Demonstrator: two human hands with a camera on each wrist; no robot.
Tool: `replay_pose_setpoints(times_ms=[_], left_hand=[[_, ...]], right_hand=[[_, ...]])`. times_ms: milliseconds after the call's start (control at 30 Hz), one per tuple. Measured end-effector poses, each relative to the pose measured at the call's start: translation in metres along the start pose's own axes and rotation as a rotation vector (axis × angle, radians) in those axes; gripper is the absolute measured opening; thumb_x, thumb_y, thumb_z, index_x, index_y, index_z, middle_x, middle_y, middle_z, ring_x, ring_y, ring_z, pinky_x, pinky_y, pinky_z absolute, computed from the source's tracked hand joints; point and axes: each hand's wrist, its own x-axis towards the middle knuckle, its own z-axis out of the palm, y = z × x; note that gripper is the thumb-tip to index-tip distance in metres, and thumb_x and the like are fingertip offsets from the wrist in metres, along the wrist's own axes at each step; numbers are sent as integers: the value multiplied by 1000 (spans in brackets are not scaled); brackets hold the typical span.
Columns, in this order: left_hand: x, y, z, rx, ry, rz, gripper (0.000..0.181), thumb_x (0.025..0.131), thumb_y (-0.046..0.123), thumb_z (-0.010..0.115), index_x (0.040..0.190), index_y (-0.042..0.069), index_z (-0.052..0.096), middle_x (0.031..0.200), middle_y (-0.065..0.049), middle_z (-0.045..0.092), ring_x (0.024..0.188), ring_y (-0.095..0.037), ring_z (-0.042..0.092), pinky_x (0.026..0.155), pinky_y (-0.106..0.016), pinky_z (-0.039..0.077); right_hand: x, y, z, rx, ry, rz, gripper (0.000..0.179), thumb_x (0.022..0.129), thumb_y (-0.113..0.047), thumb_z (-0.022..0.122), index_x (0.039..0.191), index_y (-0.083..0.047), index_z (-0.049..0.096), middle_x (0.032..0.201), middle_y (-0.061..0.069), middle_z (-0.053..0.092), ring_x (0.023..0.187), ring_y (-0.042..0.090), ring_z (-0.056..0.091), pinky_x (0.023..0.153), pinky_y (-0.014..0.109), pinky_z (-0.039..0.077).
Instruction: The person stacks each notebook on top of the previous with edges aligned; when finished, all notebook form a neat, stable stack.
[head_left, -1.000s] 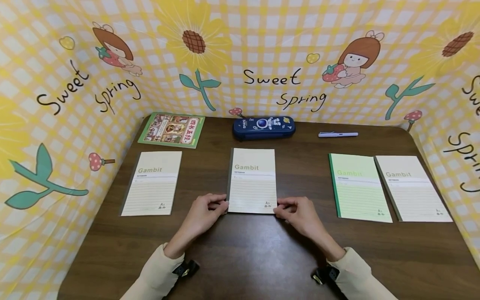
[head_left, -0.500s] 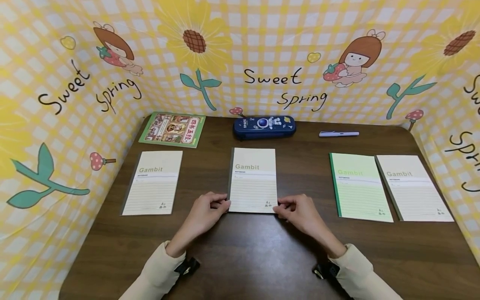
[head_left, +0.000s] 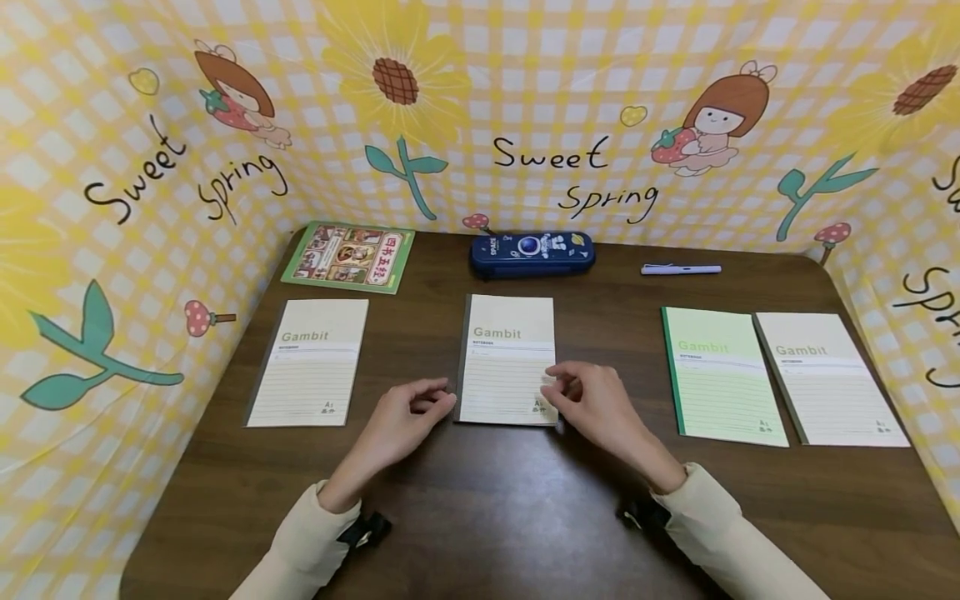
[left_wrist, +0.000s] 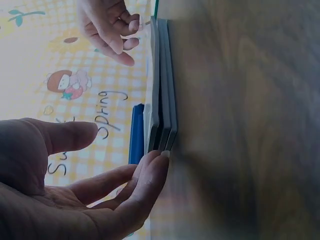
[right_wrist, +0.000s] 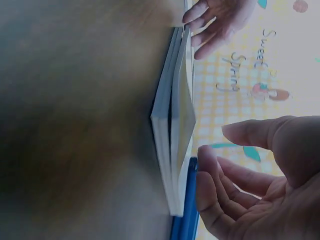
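In the head view a stack of cream "Gambit" notebooks point(head_left: 507, 358) lies mid-table, its spines to the left. From the left wrist, more than one dark spine point(left_wrist: 162, 90) shows in layers. My left hand point(head_left: 405, 421) is at the stack's lower left side, fingertips at or very near the spines, thumb spread away. Over the lower right edge hovers my right hand point(head_left: 596, 404), its thumb and fingers parted and holding nothing. The right wrist view shows those fingers point(right_wrist: 207, 192) beside the pages, with a gap between the upper cover and the notebook beneath.
Another cream notebook point(head_left: 309, 362) lies left. To the right are a green notebook point(head_left: 723, 375) and a cream one point(head_left: 831, 379). Along the back sit a green picture book point(head_left: 348, 257), a navy pencil case point(head_left: 532, 254) and a lilac pen point(head_left: 681, 269). Checked cloth walls surround the table.
My right hand has let go of the stack's lower right edge and risen slightly above it. My left hand has loosened and drawn slightly left. The notebooks keep their places.
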Motion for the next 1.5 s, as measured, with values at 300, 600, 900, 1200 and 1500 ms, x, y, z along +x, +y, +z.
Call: replay_pose_setpoints(times_ms=[300,600,900,1200,1500], left_hand=[[-7,-13,-20,10,32,9,46,103,32,67,141,6,64,120,-12,75,107,-26,76,95,-45,61],[-17,-29,-45,58,101,-19,45,104,34,66,138,5,66,117,-12,75,105,-25,75,92,-39,60],[-34,-50,-71,162,242,27,38,103,26,67,130,-1,69,111,-17,76,99,-31,75,85,-40,63],[-56,-69,-95,264,352,-14,39,103,27,68,128,-2,70,119,-27,69,100,-40,75,81,-48,63],[-63,-84,-115,420,286,-112,57,102,37,68,138,-7,61,149,-41,47,133,-61,47,104,-75,40]], right_hand=[[16,-23,16,47,-99,-171,20,96,-15,74,112,-3,78,97,8,78,77,10,71,70,24,60],[34,-43,43,75,-200,-292,19,97,-15,72,111,-2,77,95,7,78,79,12,71,73,23,60],[51,-65,76,21,-337,-410,23,99,-17,71,117,-4,76,101,6,77,86,12,73,77,20,59],[55,-90,109,-98,-462,-525,33,102,-26,68,131,-9,71,118,4,73,104,12,69,90,18,54],[60,-115,140,-274,-518,-575,55,106,-40,60,153,-13,52,147,5,59,135,17,58,114,31,49]])
